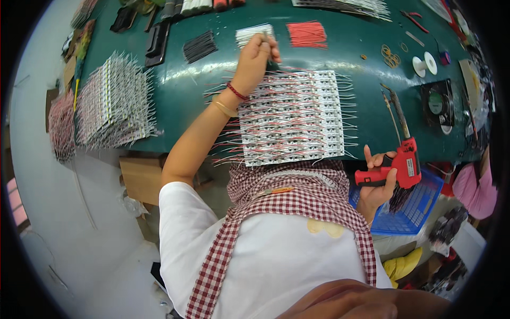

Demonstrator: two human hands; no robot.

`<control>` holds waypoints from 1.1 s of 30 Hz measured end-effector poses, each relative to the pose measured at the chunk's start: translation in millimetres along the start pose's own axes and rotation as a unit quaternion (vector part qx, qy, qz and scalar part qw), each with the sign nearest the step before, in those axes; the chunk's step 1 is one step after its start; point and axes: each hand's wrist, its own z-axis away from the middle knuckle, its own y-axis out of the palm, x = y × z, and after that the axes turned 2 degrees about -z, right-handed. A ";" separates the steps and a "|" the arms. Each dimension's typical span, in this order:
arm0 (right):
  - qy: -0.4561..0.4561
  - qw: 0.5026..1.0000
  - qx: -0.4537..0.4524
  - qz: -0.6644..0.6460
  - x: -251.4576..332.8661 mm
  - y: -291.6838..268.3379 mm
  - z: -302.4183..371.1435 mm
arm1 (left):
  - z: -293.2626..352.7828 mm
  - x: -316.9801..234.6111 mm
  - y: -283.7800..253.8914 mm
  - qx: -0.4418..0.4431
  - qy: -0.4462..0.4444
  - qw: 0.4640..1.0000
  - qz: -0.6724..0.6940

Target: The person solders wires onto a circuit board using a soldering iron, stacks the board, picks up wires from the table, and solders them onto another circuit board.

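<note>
My left hand reaches to the near edge of a small pile of cut white wires. Its fingers are closed in a pinch, and what they hold, if anything, is hidden. Under that wrist lies a white panel of circuit boards, set in rows, with red and white wires sticking out along both sides. To the right of the panel, my right hand grips a red soldering gun by its handle, its long tip pointing up and away over the green table.
Black wires and red wires flank the white pile. Stacked wired boards stand at left. On the right are rubber bands, a white spool, a black fan and red-handled pliers. A blue basket sits below the table edge.
</note>
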 end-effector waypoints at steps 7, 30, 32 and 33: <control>0.007 1.000 0.000 -0.025 -3.2 -2.0 -4.8 | 25.0 -34.1 -82.3 -0.183 0.063 0.928 -0.317; 0.023 1.000 0.010 -0.008 -4.3 -8.1 -9.0 | 74.3 -39.0 -195.9 0.122 0.040 0.789 -0.601; 0.024 1.000 0.007 -0.010 -4.1 -7.1 -8.3 | 82.1 -42.0 -193.0 0.081 0.009 0.824 -0.560; 0.027 1.000 0.010 -0.010 -4.1 -6.3 -8.4 | 85.5 -43.9 -190.6 0.042 -0.025 0.855 -0.516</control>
